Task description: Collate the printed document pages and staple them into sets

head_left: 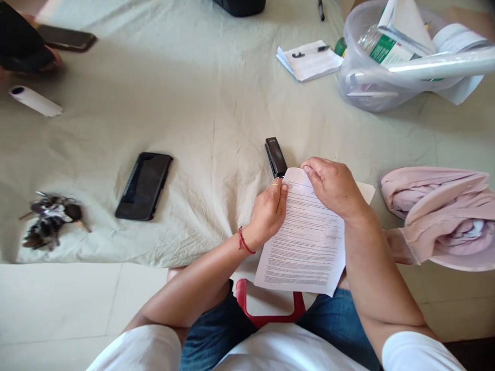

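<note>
Printed paper sheets [305, 247] hang tilted between my two hands, over the table's front edge and my lap. My left hand [269, 208] pinches their left edge near the top, the thumb on the printed side. The top edge is gripped by my right hand [334, 186], thumb and fingers closed on it. Just beyond the top left corner of the sheets lies a black stapler [275, 156] on the cloth. Another piece of paper [366, 191] shows behind my right wrist, and most of it is hidden.
A black phone [144, 185] and a bunch of keys [55, 219] lie on the left. Pink cloth [436, 211] is heaped on the right. Behind stand a filled plastic tub [359, 93] and a notepad [315, 62] with a pen. Another person's hand [52, 57] is by a phone [67, 38].
</note>
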Action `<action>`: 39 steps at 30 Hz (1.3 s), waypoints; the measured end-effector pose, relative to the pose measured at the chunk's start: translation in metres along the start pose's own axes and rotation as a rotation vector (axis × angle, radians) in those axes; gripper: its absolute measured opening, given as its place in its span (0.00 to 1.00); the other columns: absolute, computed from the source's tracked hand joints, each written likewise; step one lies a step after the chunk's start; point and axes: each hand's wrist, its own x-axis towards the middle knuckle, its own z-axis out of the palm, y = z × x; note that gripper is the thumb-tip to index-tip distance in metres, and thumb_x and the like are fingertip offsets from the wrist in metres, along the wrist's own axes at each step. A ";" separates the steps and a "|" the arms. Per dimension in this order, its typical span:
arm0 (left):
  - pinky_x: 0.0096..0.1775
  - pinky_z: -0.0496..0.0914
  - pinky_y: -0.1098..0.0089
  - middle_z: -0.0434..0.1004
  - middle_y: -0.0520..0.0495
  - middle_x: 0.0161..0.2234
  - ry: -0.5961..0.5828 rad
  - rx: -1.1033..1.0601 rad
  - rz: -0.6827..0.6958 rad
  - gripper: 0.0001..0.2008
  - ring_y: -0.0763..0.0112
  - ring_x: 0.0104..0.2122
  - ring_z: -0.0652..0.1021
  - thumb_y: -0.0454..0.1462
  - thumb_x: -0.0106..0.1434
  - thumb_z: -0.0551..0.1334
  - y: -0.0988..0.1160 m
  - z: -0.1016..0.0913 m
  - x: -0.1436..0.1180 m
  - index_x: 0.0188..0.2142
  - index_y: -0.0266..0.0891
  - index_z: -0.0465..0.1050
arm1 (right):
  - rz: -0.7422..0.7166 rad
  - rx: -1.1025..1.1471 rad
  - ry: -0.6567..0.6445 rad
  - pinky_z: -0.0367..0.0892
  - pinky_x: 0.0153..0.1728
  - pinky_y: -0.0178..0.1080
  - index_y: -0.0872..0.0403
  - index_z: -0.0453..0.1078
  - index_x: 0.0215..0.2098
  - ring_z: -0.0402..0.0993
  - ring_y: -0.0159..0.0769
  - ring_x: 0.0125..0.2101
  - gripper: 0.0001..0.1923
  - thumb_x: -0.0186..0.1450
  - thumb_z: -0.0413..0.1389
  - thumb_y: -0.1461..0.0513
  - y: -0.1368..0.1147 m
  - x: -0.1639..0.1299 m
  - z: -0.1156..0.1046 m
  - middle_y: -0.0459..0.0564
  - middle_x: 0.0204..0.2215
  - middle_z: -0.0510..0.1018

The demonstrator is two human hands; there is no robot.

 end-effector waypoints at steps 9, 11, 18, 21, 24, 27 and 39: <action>0.28 0.58 0.63 0.62 0.54 0.24 -0.038 -0.109 -0.054 0.27 0.69 0.24 0.65 0.60 0.81 0.50 -0.004 -0.007 0.006 0.31 0.47 0.54 | -0.041 0.029 0.011 0.71 0.42 0.46 0.49 0.79 0.45 0.79 0.43 0.38 0.15 0.79 0.50 0.59 0.001 0.001 0.003 0.51 0.37 0.84; 0.28 0.58 0.63 0.62 0.54 0.24 -0.041 -0.132 -0.065 0.28 0.70 0.23 0.65 0.61 0.80 0.51 -0.006 -0.007 0.008 0.30 0.46 0.54 | -0.125 0.001 0.090 0.75 0.49 0.50 0.48 0.80 0.54 0.81 0.47 0.47 0.15 0.79 0.51 0.61 0.000 0.000 0.008 0.54 0.46 0.84; 0.28 0.61 0.65 0.70 0.52 0.26 -0.025 -0.094 -0.025 0.26 0.70 0.24 0.69 0.60 0.81 0.51 -0.015 -0.004 0.008 0.34 0.46 0.60 | -0.352 -0.097 0.034 0.63 0.73 0.65 0.43 0.78 0.64 0.61 0.54 0.76 0.19 0.80 0.54 0.61 -0.007 -0.002 0.022 0.53 0.75 0.68; 0.29 0.63 0.65 0.74 0.51 0.28 -0.027 -0.047 -0.033 0.21 0.68 0.26 0.74 0.54 0.83 0.51 -0.016 -0.003 0.005 0.37 0.45 0.64 | -0.337 -0.126 0.016 0.60 0.74 0.67 0.44 0.82 0.57 0.58 0.57 0.77 0.15 0.80 0.55 0.60 -0.006 -0.002 0.021 0.53 0.75 0.70; 0.30 0.64 0.64 0.76 0.50 0.29 -0.032 0.001 -0.029 0.17 0.67 0.27 0.75 0.50 0.83 0.52 -0.014 -0.002 0.003 0.38 0.45 0.63 | -0.325 -0.125 0.042 0.61 0.74 0.66 0.44 0.82 0.59 0.60 0.56 0.77 0.17 0.79 0.55 0.61 -0.006 -0.002 0.020 0.54 0.75 0.69; 0.31 0.65 0.64 0.77 0.49 0.31 -0.033 0.001 -0.016 0.14 0.65 0.29 0.77 0.47 0.83 0.52 -0.011 -0.002 0.002 0.40 0.46 0.64 | -0.332 -0.145 0.013 0.62 0.74 0.66 0.45 0.82 0.59 0.62 0.55 0.76 0.17 0.80 0.54 0.62 -0.006 -0.002 0.020 0.54 0.74 0.72; 0.27 0.59 0.66 0.66 0.55 0.24 -0.020 -0.042 -0.010 0.21 0.71 0.23 0.68 0.51 0.83 0.50 -0.010 -0.003 0.005 0.34 0.46 0.58 | -0.188 -0.136 -0.022 0.75 0.64 0.58 0.56 0.81 0.61 0.81 0.53 0.60 0.22 0.78 0.48 0.66 -0.005 -0.004 0.010 0.59 0.56 0.87</action>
